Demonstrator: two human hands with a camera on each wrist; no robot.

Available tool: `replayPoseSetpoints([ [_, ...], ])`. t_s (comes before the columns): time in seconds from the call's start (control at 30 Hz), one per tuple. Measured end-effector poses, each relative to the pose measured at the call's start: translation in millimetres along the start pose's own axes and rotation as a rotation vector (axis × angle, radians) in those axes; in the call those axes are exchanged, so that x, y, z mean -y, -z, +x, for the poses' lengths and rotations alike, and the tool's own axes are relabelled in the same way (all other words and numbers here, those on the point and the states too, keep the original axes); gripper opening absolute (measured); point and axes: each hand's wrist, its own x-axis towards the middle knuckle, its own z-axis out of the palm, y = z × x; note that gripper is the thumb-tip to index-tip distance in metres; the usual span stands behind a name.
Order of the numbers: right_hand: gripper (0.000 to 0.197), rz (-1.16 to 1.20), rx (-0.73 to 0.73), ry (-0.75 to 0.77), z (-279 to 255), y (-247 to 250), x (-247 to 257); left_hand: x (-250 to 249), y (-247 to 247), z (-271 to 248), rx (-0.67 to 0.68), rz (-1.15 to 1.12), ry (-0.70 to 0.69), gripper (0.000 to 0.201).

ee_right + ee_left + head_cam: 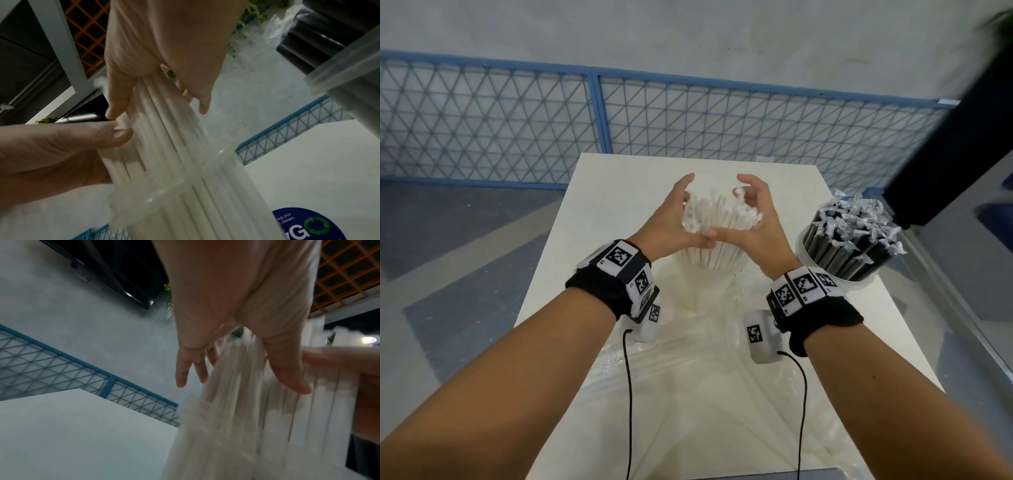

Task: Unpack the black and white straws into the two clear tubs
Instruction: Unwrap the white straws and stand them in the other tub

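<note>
The white straws (pixel 714 236) are cupped at mid-counter (pixel 835 342), standing in a clear tub (pixel 156 193), by the left hand (pixel 671 224) at 9 o'clock and the right hand (pixel 760 228) at 3 o'clock, each grip curled round them. The black straws (pixel 859 250) fill the second tub (pixel 804 255) further right. A blue sticker (pixel 306 225) reads "clean".

right hand (pixel 164 48) | cupping white straws (pixel 164 129) (upright) | clear tub (pixel 164 191)

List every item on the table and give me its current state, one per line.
White wrapped straws: upright in tub, cupped by both hands.
Clear plastic tub: full of white straws.
Black wrapped straws: standing in second tub.
Second clear tub: full.
Left hand: holding straws.
Right hand: holding straws.
Clear plastic bag: flattened.
</note>
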Motion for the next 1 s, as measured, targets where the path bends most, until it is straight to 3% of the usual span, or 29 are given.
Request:
replayPoseSetpoints([
  [0.17,0.088,-0.031,0.006,-0.034,-1.0,4.3,-5.8,6.6,-1.9,-4.7,-0.043,0.027,0.065,0.129],
  [0.37,0.078,0.019,-0.039,-0.156,-14.9,15.9,-14.5,12.0,2.2,-19.4,-0.093,0.139,0.138,0.129],
  [0.53,0.041,0.060,-0.193,-0.188,-26.9,22.6,-17.6,28.7,6.0,-35.9,-0.080,0.088,0.259,0.120],
  [0.67,0.015,-0.070,-0.320,-0.281,-35.3,29.1,-32.1,49.8,7.0,-54.2,0.014,0.096,0.389,0.089],
  [0.77,0.019,-0.193,-0.139,-0.512,-45.4,35.6,-49.1,62.2,1.0,-64.2,0.165,0.223,0.462,0.068],
  [0.9,0.011,-0.322,0.329,-0.765,-62.6,37.0,-56.1,61.3,-21.4,-76.1,0.422,0.433,0.437,0.067],
  [1.0,0.017,-0.432,0.605,-0.694,-75.0,29.7,-59.8,66.4,-37.8,-80.2,0.452,0.496,0.347,0.038],
])
